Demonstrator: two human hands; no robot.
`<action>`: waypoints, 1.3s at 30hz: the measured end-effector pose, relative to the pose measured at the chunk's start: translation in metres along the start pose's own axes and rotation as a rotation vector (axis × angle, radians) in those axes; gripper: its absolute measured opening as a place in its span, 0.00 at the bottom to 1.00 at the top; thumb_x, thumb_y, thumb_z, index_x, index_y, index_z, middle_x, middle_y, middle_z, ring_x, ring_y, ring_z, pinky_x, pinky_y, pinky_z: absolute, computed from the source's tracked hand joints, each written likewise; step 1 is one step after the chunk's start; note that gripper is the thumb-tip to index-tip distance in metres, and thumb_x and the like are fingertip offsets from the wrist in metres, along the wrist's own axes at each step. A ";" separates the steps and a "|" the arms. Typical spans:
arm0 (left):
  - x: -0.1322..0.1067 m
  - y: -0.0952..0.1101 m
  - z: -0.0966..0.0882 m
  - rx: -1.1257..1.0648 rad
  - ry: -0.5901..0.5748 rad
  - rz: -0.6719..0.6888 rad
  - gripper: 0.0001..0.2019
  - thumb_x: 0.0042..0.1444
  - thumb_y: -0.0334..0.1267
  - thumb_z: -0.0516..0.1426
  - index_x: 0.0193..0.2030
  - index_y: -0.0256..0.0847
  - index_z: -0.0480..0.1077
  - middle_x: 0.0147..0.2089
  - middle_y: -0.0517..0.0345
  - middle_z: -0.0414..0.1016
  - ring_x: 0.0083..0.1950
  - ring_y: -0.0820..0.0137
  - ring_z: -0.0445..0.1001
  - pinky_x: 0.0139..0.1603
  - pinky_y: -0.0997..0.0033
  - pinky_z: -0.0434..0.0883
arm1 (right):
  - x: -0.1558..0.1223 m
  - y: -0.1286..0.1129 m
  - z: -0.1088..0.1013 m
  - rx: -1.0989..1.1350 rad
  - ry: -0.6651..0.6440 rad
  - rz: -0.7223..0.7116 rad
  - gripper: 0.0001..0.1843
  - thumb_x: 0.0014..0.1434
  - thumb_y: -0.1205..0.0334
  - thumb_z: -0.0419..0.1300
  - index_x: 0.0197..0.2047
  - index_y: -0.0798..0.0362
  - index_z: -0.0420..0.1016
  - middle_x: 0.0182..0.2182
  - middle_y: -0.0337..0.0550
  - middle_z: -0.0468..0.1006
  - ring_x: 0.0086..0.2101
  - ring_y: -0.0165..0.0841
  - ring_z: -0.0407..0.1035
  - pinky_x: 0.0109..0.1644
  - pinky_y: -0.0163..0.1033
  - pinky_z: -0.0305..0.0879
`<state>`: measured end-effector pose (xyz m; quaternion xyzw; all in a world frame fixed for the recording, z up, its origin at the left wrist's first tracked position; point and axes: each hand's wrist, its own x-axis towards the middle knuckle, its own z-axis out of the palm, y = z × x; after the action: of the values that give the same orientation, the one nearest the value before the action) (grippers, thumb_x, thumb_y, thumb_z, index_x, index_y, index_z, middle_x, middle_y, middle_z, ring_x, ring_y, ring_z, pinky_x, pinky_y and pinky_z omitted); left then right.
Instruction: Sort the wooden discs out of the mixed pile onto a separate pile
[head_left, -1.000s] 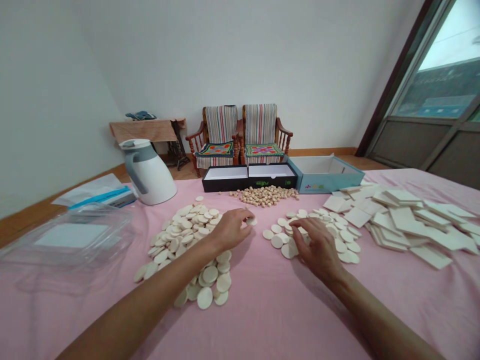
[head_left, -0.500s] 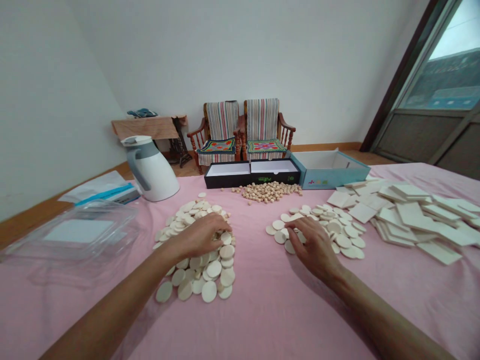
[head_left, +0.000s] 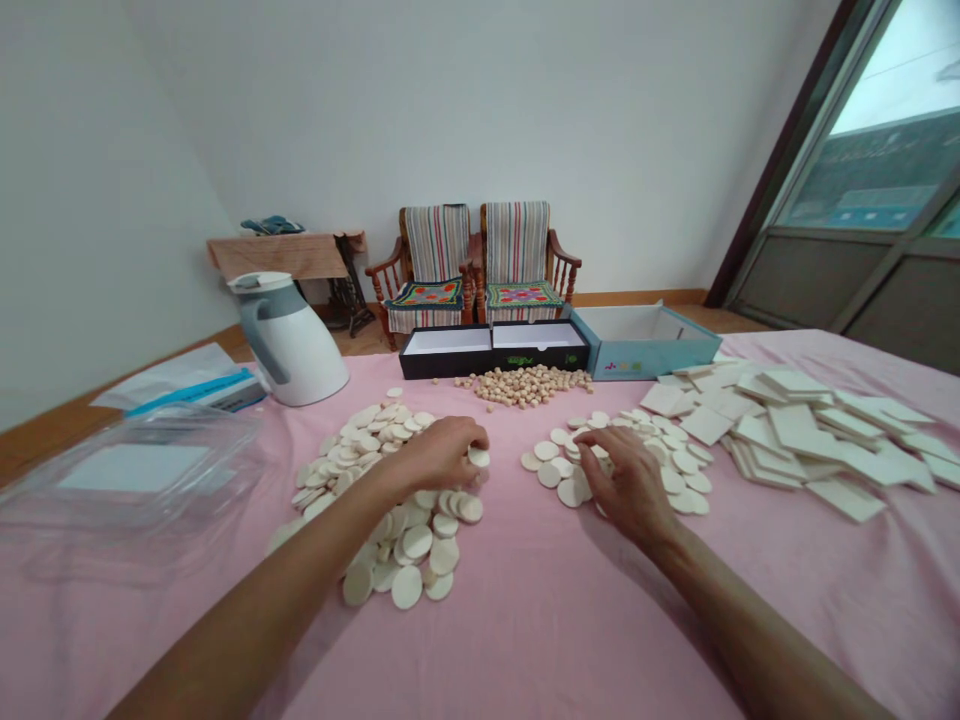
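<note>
My left hand (head_left: pixel 448 452) is closed at the right edge of a large pile of round wooden discs (head_left: pixel 416 542). A pale wooden disc (head_left: pixel 478 458) shows at its fingertips, and the palm side is hidden. My right hand (head_left: pixel 628 478) rests over the near left part of a second, smaller pile of wooden discs (head_left: pixel 686 462). Its thumb and forefinger are apart, with discs under and around them; the other fingertips are partly hidden.
Small wooden cubes (head_left: pixel 529 385) lie before a black two-part box (head_left: pixel 541 358) and a blue box (head_left: pixel 652 357). Square wooden tiles (head_left: pixel 795 425) are heaped at right. A white jug (head_left: pixel 296 350) and clear plastic tray (head_left: pixel 135 465) stand left on the pink cloth (head_left: pixel 525 620).
My left hand has moved right, away from the middle of the large pile, with a disc at its fingertips. My right hand stays over the smaller pile. The view has shifted slightly.
</note>
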<state>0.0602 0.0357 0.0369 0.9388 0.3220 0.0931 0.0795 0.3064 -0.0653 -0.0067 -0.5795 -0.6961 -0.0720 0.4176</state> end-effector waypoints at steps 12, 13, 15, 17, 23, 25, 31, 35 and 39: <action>0.048 0.036 0.020 -0.386 0.244 0.014 0.14 0.47 0.30 0.60 0.43 0.37 0.73 0.41 0.53 0.77 0.34 0.71 0.75 0.33 0.74 0.73 | 0.002 0.006 -0.001 -0.008 0.021 0.034 0.07 0.59 0.64 0.52 0.35 0.52 0.71 0.32 0.45 0.75 0.36 0.37 0.66 0.42 0.41 0.59; 0.048 0.037 0.020 -0.415 0.250 0.018 0.17 0.47 0.30 0.60 0.46 0.37 0.72 0.44 0.52 0.77 0.35 0.71 0.76 0.33 0.74 0.73 | 0.002 0.006 -0.001 -0.012 0.016 0.032 0.07 0.59 0.64 0.52 0.35 0.52 0.71 0.32 0.45 0.75 0.36 0.37 0.66 0.42 0.41 0.59; 0.045 0.037 0.019 -0.453 0.274 0.015 0.22 0.48 0.30 0.60 0.53 0.38 0.69 0.51 0.49 0.74 0.39 0.70 0.76 0.34 0.75 0.74 | 0.001 0.005 0.000 -0.017 0.006 0.026 0.07 0.59 0.65 0.52 0.34 0.52 0.71 0.31 0.45 0.75 0.36 0.37 0.66 0.41 0.41 0.59; 0.035 0.036 0.015 -0.412 0.276 -0.005 0.21 0.50 0.30 0.58 0.53 0.39 0.69 0.51 0.49 0.74 0.40 0.70 0.75 0.35 0.74 0.74 | 0.000 0.006 0.001 -0.017 -0.005 0.024 0.07 0.59 0.65 0.52 0.34 0.52 0.71 0.30 0.44 0.74 0.35 0.36 0.65 0.40 0.40 0.59; -0.025 0.021 0.003 -0.153 0.230 0.003 0.08 0.55 0.30 0.54 0.39 0.38 0.74 0.39 0.54 0.77 0.41 0.67 0.75 0.44 0.68 0.71 | -0.004 0.002 0.004 0.022 -0.093 -0.037 0.07 0.59 0.66 0.53 0.38 0.53 0.72 0.34 0.45 0.75 0.38 0.38 0.66 0.44 0.43 0.59; -0.048 0.016 0.004 -0.103 0.244 0.059 0.08 0.57 0.32 0.54 0.39 0.39 0.74 0.39 0.53 0.77 0.43 0.66 0.74 0.46 0.66 0.70 | -0.006 -0.006 0.007 0.069 -0.152 -0.086 0.10 0.59 0.68 0.52 0.41 0.53 0.72 0.37 0.46 0.75 0.41 0.37 0.66 0.46 0.43 0.59; -0.094 0.009 0.005 -0.036 0.427 0.061 0.08 0.60 0.34 0.53 0.44 0.39 0.72 0.43 0.52 0.76 0.47 0.65 0.71 0.51 0.61 0.67 | 0.000 -0.056 0.027 0.153 -0.517 -0.207 0.14 0.61 0.71 0.48 0.45 0.55 0.71 0.40 0.48 0.74 0.41 0.33 0.67 0.44 0.36 0.60; -0.103 0.019 0.002 -0.069 0.315 0.168 0.08 0.57 0.37 0.57 0.43 0.42 0.71 0.45 0.54 0.75 0.51 0.64 0.68 0.55 0.59 0.63 | 0.004 -0.083 0.046 0.059 -0.620 -0.181 0.11 0.61 0.70 0.48 0.39 0.54 0.71 0.35 0.46 0.73 0.37 0.32 0.67 0.38 0.34 0.58; -0.106 0.032 0.000 -0.059 0.105 0.282 0.19 0.51 0.47 0.61 0.49 0.43 0.69 0.52 0.52 0.72 0.57 0.58 0.64 0.61 0.53 0.57 | 0.005 -0.085 0.062 0.041 -0.617 -0.160 0.08 0.59 0.69 0.50 0.38 0.54 0.70 0.35 0.43 0.72 0.35 0.31 0.66 0.35 0.33 0.55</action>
<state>-0.0030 -0.0545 0.0308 0.9658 0.1876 0.1618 0.0764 0.2014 -0.0523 -0.0103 -0.5091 -0.8345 0.0885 0.1914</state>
